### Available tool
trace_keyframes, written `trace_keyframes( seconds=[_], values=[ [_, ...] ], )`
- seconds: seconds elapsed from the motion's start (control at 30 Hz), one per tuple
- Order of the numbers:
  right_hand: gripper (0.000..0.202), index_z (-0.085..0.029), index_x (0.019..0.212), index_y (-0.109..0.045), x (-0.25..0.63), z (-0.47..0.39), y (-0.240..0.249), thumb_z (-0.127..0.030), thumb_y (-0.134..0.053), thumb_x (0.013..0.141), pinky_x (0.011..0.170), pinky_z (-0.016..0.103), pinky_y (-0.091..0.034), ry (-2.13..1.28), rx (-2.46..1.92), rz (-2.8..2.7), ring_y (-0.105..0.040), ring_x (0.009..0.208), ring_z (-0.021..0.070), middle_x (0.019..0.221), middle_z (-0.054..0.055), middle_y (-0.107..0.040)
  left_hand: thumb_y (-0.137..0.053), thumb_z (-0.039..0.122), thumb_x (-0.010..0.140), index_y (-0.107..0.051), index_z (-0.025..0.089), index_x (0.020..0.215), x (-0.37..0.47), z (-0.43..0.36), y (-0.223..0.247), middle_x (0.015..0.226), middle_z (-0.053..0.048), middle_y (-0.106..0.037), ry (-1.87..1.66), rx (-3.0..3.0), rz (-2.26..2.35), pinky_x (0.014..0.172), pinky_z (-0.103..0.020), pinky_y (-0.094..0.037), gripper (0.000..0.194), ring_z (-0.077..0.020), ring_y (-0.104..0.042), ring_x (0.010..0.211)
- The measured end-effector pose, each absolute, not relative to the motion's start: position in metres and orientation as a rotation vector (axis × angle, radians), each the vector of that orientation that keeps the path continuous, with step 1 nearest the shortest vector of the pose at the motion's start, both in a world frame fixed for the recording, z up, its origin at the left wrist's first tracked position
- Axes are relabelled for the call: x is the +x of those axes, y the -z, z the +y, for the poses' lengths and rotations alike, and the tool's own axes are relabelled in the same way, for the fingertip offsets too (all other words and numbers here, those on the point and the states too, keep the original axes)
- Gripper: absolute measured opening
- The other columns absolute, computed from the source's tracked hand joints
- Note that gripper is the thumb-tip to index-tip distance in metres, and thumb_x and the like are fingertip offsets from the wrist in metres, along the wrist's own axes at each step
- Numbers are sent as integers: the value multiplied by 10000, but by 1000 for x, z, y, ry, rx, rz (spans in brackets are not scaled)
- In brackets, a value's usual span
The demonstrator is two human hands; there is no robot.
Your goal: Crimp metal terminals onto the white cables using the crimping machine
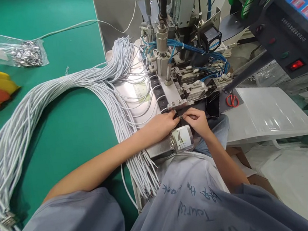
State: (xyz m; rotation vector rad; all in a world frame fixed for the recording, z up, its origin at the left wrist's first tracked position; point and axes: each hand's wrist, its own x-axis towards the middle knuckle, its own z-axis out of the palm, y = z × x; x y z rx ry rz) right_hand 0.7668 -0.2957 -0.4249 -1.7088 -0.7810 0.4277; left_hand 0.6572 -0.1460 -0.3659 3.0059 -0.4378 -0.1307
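A worker's right hand (196, 120) pinches a tiny metallic piece (181, 117) at the front of a machine (172, 95), beside the left hand (166, 122), its grip unclear; a labelled container (182, 138) crowds close, white cables (125, 130) pass under the left arm (109, 159), red scissors (232, 100) lie rightward.
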Motion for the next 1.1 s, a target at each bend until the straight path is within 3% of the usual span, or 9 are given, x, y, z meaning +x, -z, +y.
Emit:
trace_keyframes(
  seconds=[0.5, 0.77, 0.97, 1.1],
  values=[
    [112, -184, 572, -548, 772, -287, 430, -282, -550, 626, 466, 235, -336, -756, -1657, -543, -398, 467, 89, 471, -50, -441, -373, 54, 840, -591, 71, 983, 657, -149, 363, 876, -116, -563, 189, 3037, -442, 610, -292, -472, 261, -192, -610, 743],
    [211, -180, 657, -556, 768, -286, 425, -376, -615, 605, 465, 231, -375, -810, -1626, -395, -495, 522, 108, 570, -14, -540, -363, 41, 851, -581, 62, 996, 657, -151, 360, 859, -117, -575, 227, 3082, -478, 589, -296, -470, 263, -198, -621, 722],
    [256, -197, 589, -451, 769, -284, 425, -411, -569, 666, 429, 217, -270, -965, -1610, -451, -349, 444, 69, 494, -55, -411, -361, 31, 850, -582, 36, 1032, 659, -155, 360, 856, -136, -590, 240, 3118, -448, 572, -296, -453, 286, -194, -620, 693],
    [336, -218, 566, -358, 768, -285, 433, -461, -532, 721, 424, 228, -205, -902, -1583, -563, -236, 440, 70, 492, -76, -255, -401, 34, 831, -620, 74, 930, 658, -153, 355, 816, -121, -608, 293, 3093, -379, 543, -283, -417, 244, -188, -608, 668]
  ],
)
